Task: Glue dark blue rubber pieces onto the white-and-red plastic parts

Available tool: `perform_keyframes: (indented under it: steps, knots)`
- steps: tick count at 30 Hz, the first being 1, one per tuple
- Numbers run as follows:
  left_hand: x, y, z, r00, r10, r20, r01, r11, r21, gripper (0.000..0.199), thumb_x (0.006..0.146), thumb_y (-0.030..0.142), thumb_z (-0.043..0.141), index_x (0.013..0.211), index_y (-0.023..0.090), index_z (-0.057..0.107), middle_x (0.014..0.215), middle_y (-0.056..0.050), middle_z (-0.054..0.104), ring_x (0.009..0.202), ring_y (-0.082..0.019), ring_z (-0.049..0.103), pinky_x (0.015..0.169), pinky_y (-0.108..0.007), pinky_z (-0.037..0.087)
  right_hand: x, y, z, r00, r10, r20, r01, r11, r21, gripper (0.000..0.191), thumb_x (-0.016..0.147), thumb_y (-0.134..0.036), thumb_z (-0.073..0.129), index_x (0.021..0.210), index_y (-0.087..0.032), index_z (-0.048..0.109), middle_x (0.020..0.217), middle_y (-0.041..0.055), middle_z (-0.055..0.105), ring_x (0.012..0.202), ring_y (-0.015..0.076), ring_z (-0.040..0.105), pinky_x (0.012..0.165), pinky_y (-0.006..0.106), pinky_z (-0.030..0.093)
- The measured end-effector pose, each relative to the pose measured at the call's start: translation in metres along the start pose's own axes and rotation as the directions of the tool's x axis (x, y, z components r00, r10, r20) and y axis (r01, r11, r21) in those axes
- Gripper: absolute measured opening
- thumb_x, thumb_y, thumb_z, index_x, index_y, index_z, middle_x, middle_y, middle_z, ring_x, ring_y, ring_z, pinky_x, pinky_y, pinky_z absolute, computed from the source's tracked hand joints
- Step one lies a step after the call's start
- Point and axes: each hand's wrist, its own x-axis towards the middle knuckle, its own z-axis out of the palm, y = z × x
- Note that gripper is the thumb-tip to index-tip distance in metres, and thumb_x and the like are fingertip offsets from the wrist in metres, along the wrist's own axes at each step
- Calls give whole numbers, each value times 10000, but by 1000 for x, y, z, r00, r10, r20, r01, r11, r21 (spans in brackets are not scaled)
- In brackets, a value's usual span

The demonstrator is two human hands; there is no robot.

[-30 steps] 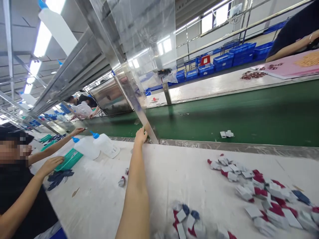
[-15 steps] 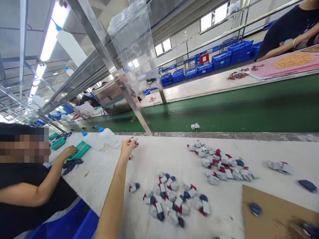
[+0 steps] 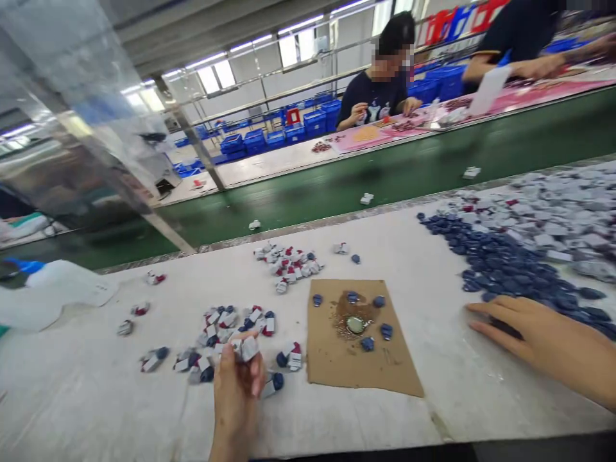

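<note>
A small, blocky, grey-white piece (image 3: 249, 348) is gripped in the fingers of the left hand (image 3: 235, 388), left of the flat brown cardboard sheet (image 3: 322, 366). Rounded dark blue pieces (image 3: 520, 269) are heaped just beyond the right hand (image 3: 541, 337), the nearer; whether anything is held there cannot be told.

Cool white light shows in the burnt-out windows (image 3: 289, 52) at the back and the thin strip lights (image 3: 301, 25) near the top edge, leaving the pale table (image 3: 144, 414) bright with only soft, faint shadows, while the green belt (image 3: 308, 192) beyond looks darker, with dull sheens. Milky glare washes over the clear plastic sheet (image 3: 62, 48) at upper left, where detail smears. The wide view tilts and stretches toward its edges, the bottle (image 3: 77, 282) at far left looks blurred, and fine detail is soft throughout.
</note>
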Motion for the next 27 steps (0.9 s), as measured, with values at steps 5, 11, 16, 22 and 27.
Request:
perform_keyframes:
  steps: [5, 11, 16, 22, 27]
  knots:
    - [-15, -7, 13, 996, -48, -76, 44, 998, -43, 563, 596, 679, 782, 688, 143, 638, 391, 115, 315, 310, -1, 278, 358, -113, 290, -8, 2, -8, 999, 8, 43, -5, 997, -79, 431, 917, -528, 418, 1112, -236, 669, 1103, 114, 631, 927, 257, 652, 601, 324, 518]
    - [-35, 6, 21, 992, -112, 61, 116, 992, -58, 537, 661, 523, 823, 1110, 254, 702, 822, -20, 665, 540, -79, 514, 330, -111, 367, -14, 7, -7, 994, -38, 104, 57, 980, -192, 428, 921, -433, 343, 993, -207, 700, 913, 90, 605, 648, 216, 629, 506, 326, 452]
    - [-42, 2, 20, 977, -200, 81, 206, 975, -86, 450, 739, 437, 791, 1141, 252, 711, 916, -46, 676, 674, -104, 572, 390, -112, 420, -14, 9, -1, 991, -58, 122, 84, 972, -219, 359, 849, -332, 349, 919, -204, 677, 921, 117, 650, 746, 272, 660, 612, 389, 492]
    - [-40, -9, 15, 977, -210, 24, 211, 976, -48, 626, 602, 289, 896, 1173, 324, 642, 927, -1, 703, 827, -164, 691, 512, -144, 515, -17, -22, -18, 993, -7, 121, 8, 1000, -10, 271, 939, -426, 434, 1012, -266, 640, 1077, 106, 654, 901, 263, 640, 688, 374, 499]
    - [-35, -14, 15, 976, -214, 49, 214, 977, 8, 448, 562, 320, 909, 949, 193, 723, 889, -40, 745, 806, -167, 711, 526, -146, 532, -2, -94, -29, 975, -53, 217, -40, 914, 405, 276, 952, -435, 462, 1064, -290, 669, 1104, 95, 670, 844, 233, 648, 665, 333, 514]
